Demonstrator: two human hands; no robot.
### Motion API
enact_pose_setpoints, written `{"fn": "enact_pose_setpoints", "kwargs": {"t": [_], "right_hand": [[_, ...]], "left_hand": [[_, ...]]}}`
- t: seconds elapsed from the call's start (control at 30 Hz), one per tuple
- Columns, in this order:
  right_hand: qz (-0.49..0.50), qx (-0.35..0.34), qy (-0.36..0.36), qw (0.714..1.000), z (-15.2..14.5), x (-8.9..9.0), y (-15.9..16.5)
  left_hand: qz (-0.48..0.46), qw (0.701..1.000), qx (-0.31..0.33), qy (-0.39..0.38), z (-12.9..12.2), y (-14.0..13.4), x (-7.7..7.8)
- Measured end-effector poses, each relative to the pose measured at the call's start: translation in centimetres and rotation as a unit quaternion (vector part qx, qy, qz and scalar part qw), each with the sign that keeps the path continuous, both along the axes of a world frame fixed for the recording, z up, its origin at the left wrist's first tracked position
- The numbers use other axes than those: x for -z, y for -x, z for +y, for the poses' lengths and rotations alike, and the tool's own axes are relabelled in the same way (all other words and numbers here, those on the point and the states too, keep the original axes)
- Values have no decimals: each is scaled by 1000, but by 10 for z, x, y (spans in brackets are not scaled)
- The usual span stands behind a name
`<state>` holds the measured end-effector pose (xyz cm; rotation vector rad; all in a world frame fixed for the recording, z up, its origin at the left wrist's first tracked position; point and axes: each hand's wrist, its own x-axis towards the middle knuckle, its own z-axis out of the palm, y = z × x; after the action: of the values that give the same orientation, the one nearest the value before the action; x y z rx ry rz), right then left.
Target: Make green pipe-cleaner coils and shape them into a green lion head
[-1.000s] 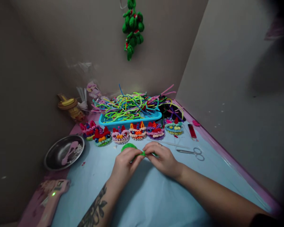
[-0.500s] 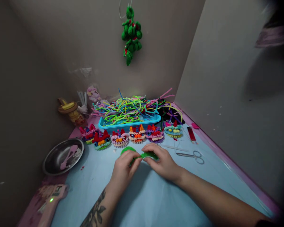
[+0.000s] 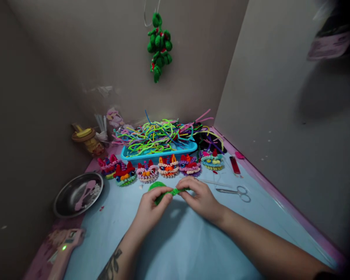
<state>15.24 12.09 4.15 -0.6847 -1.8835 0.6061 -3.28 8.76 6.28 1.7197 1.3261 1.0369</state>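
Note:
A green pipe cleaner (image 3: 175, 191) is pinched between my two hands above the blue table cover, with a wider green part showing behind the left fingers. My left hand (image 3: 154, 200) closes thumb and forefinger on its left side. My right hand (image 3: 198, 197) grips the other side, its fingers curled and partly hiding the green strand. Just beyond the hands stands a row of colourful fuzzy animal-head figures, among them an orange and cream one (image 3: 168, 166) and a pink one (image 3: 147, 172). Scissors (image 3: 235, 192) lie to the right of my right hand.
A blue tray (image 3: 160, 157) heaped with coloured pipe cleaners (image 3: 160, 136) stands at the back. At left are a metal bowl (image 3: 60, 206) holding a pink tool (image 3: 86, 194), and a pink device (image 3: 62, 252) with a green light. A green ornament (image 3: 160, 46) hangs against the wall.
The fingertips have shifted slightly, and less of the green strand shows under my right hand. Both hands keep their grip. The view has moved a little.

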Motion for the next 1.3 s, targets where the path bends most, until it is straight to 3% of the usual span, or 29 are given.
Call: {"fn": "enact_pose_setpoints", "kwargs": {"t": [0.17,0.53,0.9,1.0,1.17,1.3], "right_hand": [[3,-9,-28,1000,-3,0,2],[22,-29,-44,998,-6,-3,2],[6,-65,-55,996,-8,-4,4],[-9,-48,-30,998,-10,-2,4],[-10,23,78,997,-7,3,1],[13,62,104,993,0,2,-2]], "left_hand": [[-32,998,6,49,1,-1,-1],[-154,968,86,179,2,2,4],[-195,950,75,231,-1,-2,0],[-197,953,56,222,0,0,0],[-192,963,33,186,3,9,-1],[-228,957,-17,181,3,14,-6]]}}
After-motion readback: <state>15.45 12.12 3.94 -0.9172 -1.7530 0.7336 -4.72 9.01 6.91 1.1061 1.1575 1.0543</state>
